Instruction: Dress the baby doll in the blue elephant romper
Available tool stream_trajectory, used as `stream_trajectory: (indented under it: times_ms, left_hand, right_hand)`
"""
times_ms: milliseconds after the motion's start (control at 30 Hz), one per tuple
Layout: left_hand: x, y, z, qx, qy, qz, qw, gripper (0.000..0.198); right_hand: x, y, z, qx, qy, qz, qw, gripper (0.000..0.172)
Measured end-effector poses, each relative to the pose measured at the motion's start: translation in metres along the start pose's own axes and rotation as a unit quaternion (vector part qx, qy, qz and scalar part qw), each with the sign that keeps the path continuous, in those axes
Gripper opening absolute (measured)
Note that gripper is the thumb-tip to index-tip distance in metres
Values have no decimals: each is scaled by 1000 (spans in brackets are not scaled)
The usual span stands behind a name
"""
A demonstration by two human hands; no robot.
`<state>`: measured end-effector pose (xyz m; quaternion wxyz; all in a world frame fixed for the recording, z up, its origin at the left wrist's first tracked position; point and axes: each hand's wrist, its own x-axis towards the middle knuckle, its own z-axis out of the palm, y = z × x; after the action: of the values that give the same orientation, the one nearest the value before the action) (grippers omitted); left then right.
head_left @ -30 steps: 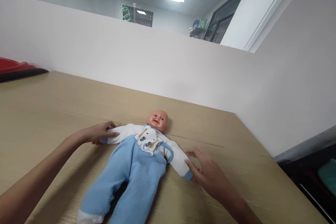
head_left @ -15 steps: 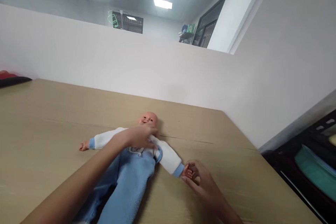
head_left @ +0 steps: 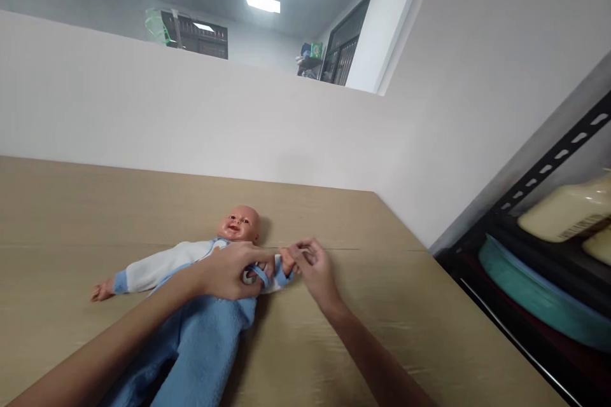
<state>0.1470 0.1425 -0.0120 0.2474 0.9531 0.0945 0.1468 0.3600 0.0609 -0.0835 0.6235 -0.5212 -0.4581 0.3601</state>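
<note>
A baby doll (head_left: 237,224) in a white top and blue fleece overalls (head_left: 200,346) lies on its back on the wooden table (head_left: 334,343). My left hand (head_left: 229,270) rests on the doll's chest, fingers curled around the blue shoulder strap. My right hand (head_left: 310,267) is closed in a pinch on the doll's near hand and blue cuff, folded in close to the body. The doll's other arm (head_left: 143,272) stretches out to the left, its small hand bare on the table.
A white partition wall (head_left: 191,121) runs behind the table. To the right stands a black metal shelf (head_left: 548,165) holding a teal round object (head_left: 534,296) and cream-coloured packages (head_left: 568,210). The table's right edge is near the shelf.
My left hand moved from the doll's far sleeve onto its chest. My right hand took the doll's near hand and pushed that arm in toward the body. The view swung right.
</note>
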Motion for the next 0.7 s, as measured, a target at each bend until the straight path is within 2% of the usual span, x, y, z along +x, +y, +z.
stream_trajectory:
  times_ms: [100,200,367,533,633,700]
  left_hand:
    - [-1,-1,-1,-26,52,11,998,24]
    - [-3,1,-6,-41,55,-17,997,13]
    - [-6,12,-9,-43,89,-60,993,10]
    - [2,12,-6,-66,65,-147,985,13]
    - [9,3,-6,-88,49,-175,979,12]
    - [10,-4,-8,-107,23,-183,977,19]
  right_hand:
    - [2,10,35,24,-30,-17,999,47]
    - [-5,16,52,41,-50,-41,997,39]
    - [-15,22,57,55,-83,-40,994,23]
    - [-20,22,62,68,-102,-14,992,18]
    - [-25,18,56,77,-80,12,994,16]
    - [-32,16,49,81,-45,25,995,14]
